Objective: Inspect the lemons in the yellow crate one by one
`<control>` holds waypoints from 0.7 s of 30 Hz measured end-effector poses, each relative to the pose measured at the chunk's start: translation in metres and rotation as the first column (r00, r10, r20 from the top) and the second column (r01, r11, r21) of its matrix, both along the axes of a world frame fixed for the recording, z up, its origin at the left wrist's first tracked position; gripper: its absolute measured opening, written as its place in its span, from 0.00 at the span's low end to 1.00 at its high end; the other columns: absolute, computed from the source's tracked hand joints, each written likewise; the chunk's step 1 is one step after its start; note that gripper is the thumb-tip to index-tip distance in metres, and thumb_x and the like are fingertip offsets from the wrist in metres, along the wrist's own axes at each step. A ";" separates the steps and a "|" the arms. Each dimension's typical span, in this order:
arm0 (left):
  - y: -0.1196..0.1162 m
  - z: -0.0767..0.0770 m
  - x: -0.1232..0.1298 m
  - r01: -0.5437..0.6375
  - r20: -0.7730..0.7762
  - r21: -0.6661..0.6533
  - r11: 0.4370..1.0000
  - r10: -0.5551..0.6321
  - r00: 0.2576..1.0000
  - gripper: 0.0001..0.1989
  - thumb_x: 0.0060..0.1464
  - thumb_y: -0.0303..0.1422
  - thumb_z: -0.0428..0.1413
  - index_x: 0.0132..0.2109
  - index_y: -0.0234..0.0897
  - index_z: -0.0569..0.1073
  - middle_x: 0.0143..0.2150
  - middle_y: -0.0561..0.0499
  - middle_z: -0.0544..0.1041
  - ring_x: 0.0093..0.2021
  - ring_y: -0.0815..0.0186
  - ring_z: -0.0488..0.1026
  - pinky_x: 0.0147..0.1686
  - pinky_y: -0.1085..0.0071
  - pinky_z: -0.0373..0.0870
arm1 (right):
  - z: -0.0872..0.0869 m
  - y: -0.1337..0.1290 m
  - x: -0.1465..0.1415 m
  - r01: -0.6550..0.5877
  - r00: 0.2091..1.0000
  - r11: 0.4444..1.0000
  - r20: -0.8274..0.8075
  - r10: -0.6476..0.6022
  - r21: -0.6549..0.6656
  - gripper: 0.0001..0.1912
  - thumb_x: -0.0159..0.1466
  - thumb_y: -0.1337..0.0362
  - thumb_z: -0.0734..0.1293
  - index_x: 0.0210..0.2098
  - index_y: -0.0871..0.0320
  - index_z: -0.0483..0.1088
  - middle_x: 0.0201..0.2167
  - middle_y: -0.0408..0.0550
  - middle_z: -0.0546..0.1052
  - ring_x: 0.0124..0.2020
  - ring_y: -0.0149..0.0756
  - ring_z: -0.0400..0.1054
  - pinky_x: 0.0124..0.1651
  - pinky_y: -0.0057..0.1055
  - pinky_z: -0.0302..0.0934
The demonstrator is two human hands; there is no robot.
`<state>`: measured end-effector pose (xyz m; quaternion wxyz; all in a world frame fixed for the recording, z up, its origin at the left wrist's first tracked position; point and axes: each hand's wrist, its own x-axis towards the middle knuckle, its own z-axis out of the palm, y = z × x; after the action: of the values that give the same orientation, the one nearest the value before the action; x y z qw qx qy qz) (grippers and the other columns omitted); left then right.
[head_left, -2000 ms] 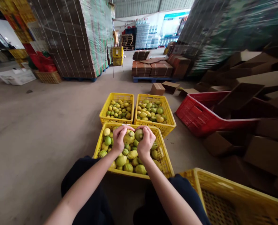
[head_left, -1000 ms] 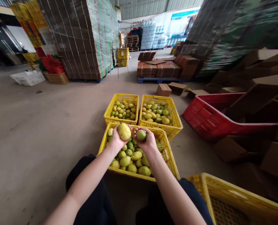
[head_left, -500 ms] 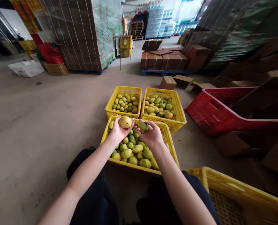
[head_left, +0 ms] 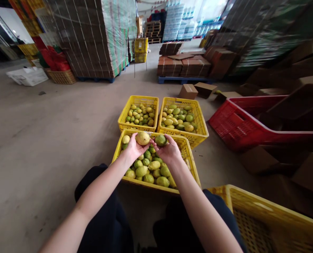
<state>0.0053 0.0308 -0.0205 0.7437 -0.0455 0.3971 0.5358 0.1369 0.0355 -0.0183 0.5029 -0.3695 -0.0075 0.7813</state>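
Note:
My left hand [head_left: 135, 149] cradles a yellow lemon [head_left: 143, 138] with a small dark spot facing me. In my right hand [head_left: 170, 151] lies a green lemon [head_left: 161, 140], darker and rounder. Both hands are held side by side, fingertips nearly meeting, above the far part of a yellow plastic crate [head_left: 195, 172]. Green and yellow lemons [head_left: 148, 170] fill the visible part of this crate; my hands and forearms hide some of them.
Two more yellow crates with lemons, the left crate [head_left: 119, 121] and the right crate [head_left: 204, 130], stand just beyond. A red crate [head_left: 225, 123] with cardboard is at right. Another yellow crate [head_left: 272, 211] sits by my right knee. Wrapped pallet stacks [head_left: 85, 38] stand farther back.
The green lemon has turned in my right hand and shows a different side. The yellow lemon has shifted slightly right, closer to it. The view has tilted a little.

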 end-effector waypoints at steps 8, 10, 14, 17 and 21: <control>0.000 -0.002 0.002 0.021 -0.006 -0.019 1.000 -0.021 1.000 0.19 0.60 0.40 0.47 0.50 0.30 0.72 0.34 0.42 0.78 0.29 0.62 0.76 0.25 0.69 0.76 | 0.008 -0.001 -0.004 0.029 0.998 0.997 0.066 -0.024 -0.068 0.14 0.67 0.59 0.56 0.37 0.61 0.68 0.21 0.49 0.73 0.23 0.36 0.70 0.22 0.27 0.69; 0.001 -0.002 0.002 0.027 -0.009 -0.026 0.999 -0.028 1.000 0.20 0.60 0.40 0.47 0.49 0.30 0.72 0.33 0.42 0.78 0.29 0.62 0.76 0.25 0.70 0.76 | 0.010 -0.002 -0.004 0.030 0.997 0.997 0.070 -0.025 -0.071 0.14 0.67 0.59 0.55 0.38 0.60 0.68 0.21 0.49 0.73 0.23 0.36 0.69 0.22 0.27 0.69; 0.000 -0.003 0.002 0.044 -0.006 -0.019 0.999 -0.044 0.999 0.22 0.61 0.41 0.45 0.49 0.27 0.71 0.31 0.41 0.77 0.29 0.62 0.76 0.26 0.71 0.76 | 0.011 -0.004 -0.004 0.004 0.997 0.998 0.080 0.001 -0.062 0.14 0.67 0.60 0.55 0.37 0.62 0.68 0.20 0.50 0.73 0.22 0.35 0.68 0.21 0.26 0.68; 0.000 -0.004 0.003 0.047 -0.005 -0.013 0.999 -0.047 0.999 0.23 0.61 0.42 0.44 0.47 0.25 0.72 0.29 0.41 0.76 0.27 0.63 0.75 0.25 0.71 0.75 | 0.012 -0.005 -0.004 -0.043 0.995 0.998 0.092 0.046 -0.035 0.12 0.66 0.63 0.55 0.35 0.62 0.67 0.20 0.50 0.73 0.22 0.35 0.68 0.21 0.27 0.67; -0.003 -0.003 0.006 0.057 -0.011 0.024 0.998 -0.057 0.998 0.24 0.59 0.48 0.46 0.43 0.29 0.73 0.28 0.43 0.75 0.26 0.63 0.73 0.24 0.69 0.74 | 0.012 -0.003 -0.004 -0.072 0.977 0.997 0.200 0.067 0.021 0.09 0.62 0.66 0.57 0.31 0.60 0.67 0.20 0.50 0.73 0.21 0.34 0.67 0.21 0.27 0.65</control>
<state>0.0111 0.0280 -0.0231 0.7572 -0.0226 0.3955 0.5193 0.1334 0.0320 -0.0061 0.4770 -0.4385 -0.0817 0.7573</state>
